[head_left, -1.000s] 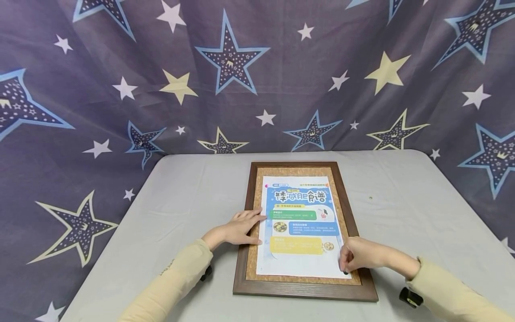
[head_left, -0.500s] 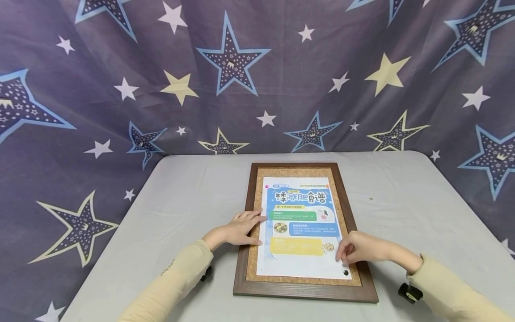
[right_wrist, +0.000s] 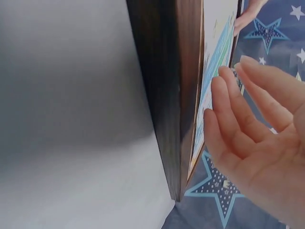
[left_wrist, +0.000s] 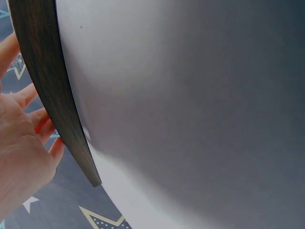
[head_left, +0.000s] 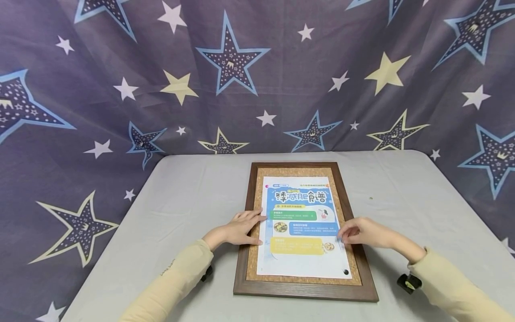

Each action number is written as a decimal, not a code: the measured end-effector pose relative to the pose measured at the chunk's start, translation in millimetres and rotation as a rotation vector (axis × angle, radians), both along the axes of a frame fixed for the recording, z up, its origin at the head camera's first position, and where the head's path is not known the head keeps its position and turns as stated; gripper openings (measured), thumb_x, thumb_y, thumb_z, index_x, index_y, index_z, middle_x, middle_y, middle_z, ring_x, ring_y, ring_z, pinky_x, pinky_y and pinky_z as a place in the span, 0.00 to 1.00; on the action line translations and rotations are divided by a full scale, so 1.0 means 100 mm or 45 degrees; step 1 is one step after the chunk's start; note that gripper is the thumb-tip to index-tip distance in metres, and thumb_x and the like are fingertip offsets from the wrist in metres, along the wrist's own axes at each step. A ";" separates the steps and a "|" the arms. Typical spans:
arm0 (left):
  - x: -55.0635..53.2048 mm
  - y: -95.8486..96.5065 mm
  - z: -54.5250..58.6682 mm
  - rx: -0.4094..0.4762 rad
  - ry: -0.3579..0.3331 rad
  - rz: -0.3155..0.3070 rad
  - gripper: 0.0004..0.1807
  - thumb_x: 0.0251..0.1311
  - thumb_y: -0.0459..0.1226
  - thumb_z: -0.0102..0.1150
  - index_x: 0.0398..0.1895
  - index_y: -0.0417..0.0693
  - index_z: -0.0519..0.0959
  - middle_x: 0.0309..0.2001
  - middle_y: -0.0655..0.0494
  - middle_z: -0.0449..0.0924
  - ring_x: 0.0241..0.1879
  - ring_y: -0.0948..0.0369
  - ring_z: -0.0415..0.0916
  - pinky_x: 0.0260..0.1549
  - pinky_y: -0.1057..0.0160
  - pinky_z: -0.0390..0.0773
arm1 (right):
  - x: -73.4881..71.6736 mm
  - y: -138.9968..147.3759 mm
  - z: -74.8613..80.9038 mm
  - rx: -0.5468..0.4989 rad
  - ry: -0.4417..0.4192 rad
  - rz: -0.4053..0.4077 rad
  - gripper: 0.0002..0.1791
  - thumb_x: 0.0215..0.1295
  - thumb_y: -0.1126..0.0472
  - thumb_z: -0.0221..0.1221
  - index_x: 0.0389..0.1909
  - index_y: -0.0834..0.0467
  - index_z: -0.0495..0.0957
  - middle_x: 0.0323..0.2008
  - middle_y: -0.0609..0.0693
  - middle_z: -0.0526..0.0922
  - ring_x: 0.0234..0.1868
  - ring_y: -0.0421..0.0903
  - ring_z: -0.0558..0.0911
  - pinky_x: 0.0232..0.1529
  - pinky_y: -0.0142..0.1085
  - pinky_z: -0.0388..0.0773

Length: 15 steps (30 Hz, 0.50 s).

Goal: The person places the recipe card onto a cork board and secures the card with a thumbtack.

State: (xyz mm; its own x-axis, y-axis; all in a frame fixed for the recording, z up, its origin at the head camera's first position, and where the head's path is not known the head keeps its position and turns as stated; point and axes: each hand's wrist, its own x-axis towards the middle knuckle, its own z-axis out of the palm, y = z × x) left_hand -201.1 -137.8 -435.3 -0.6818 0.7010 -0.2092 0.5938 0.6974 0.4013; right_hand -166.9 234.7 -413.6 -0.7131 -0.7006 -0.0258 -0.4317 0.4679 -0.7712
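Note:
A printed poster [head_left: 299,264] with a blue heading lies on a cork board [head_left: 295,171] in a dark brown wooden frame [head_left: 306,290]. My left hand [head_left: 237,229] rests across the frame's left side, fingers spread, with fingertips on the poster's left edge. Over the right edge of the poster hovers my right hand [head_left: 364,233]; its fingers are loosely bent with nothing between them, as the right wrist view shows. A black push pin [head_left: 346,272] sits in the poster's lower right corner. At the upper left corner is a pink pin [head_left: 267,186], and an orange spot marks the upper right.
The framed board lies on a table with a light grey cloth [head_left: 193,192]. Behind it hangs a dark curtain [head_left: 281,89] printed with stars. A tiny speck [head_left: 371,197] lies on the cloth right of the board.
My right hand has let go of the black push pin at the lower right corner and moved up along the poster's right edge. My left hand has stayed in place.

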 end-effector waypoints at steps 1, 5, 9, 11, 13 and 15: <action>0.00 0.00 0.00 0.001 0.002 0.000 0.38 0.55 0.52 0.53 0.65 0.46 0.54 0.68 0.43 0.42 0.65 0.49 0.42 0.57 0.47 0.46 | -0.01 0.01 0.00 -0.003 0.009 -0.018 0.07 0.54 0.70 0.57 0.34 0.67 0.78 0.29 0.55 0.80 0.30 0.39 0.78 0.33 0.31 0.75; 0.00 0.00 0.00 0.003 0.005 0.000 0.38 0.55 0.52 0.53 0.65 0.45 0.54 0.68 0.43 0.42 0.65 0.48 0.42 0.57 0.46 0.46 | -0.08 0.06 0.00 0.005 0.053 -0.097 0.08 0.54 0.70 0.57 0.35 0.68 0.78 0.33 0.57 0.81 0.32 0.39 0.78 0.35 0.30 0.75; 0.00 0.01 0.02 0.000 0.001 -0.001 0.38 0.55 0.52 0.53 0.65 0.45 0.54 0.68 0.43 0.41 0.65 0.48 0.42 0.57 0.46 0.46 | -0.14 0.11 0.01 0.013 0.058 -0.172 0.09 0.56 0.68 0.56 0.36 0.68 0.78 0.34 0.57 0.81 0.35 0.39 0.78 0.37 0.30 0.74; 0.01 0.01 0.03 -0.002 -0.003 -0.002 0.38 0.55 0.52 0.53 0.66 0.45 0.54 0.68 0.43 0.41 0.65 0.48 0.42 0.57 0.46 0.46 | -0.17 0.13 0.02 0.026 0.064 -0.203 0.09 0.57 0.67 0.56 0.37 0.68 0.78 0.34 0.57 0.81 0.35 0.39 0.78 0.36 0.29 0.74; 0.01 0.01 0.02 -0.003 -0.005 -0.004 0.38 0.55 0.52 0.53 0.66 0.45 0.54 0.68 0.43 0.41 0.65 0.48 0.43 0.57 0.46 0.46 | -0.20 0.16 0.02 0.042 0.085 -0.237 0.10 0.57 0.66 0.56 0.37 0.67 0.78 0.34 0.57 0.81 0.34 0.39 0.78 0.35 0.29 0.74; 0.01 0.01 0.03 -0.003 -0.008 -0.006 0.38 0.56 0.51 0.53 0.66 0.45 0.54 0.68 0.43 0.41 0.65 0.48 0.43 0.57 0.46 0.46 | -0.24 0.19 0.01 0.055 0.116 -0.268 0.09 0.57 0.67 0.56 0.37 0.68 0.78 0.34 0.57 0.81 0.33 0.40 0.78 0.34 0.30 0.74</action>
State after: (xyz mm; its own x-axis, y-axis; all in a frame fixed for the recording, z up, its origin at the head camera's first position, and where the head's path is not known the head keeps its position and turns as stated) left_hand -200.1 -137.2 -432.8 -0.6772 0.7037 -0.2150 0.5947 0.6955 0.4032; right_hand -190.6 253.4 -412.2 -0.8440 -0.5361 0.0184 -0.3880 0.5864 -0.7110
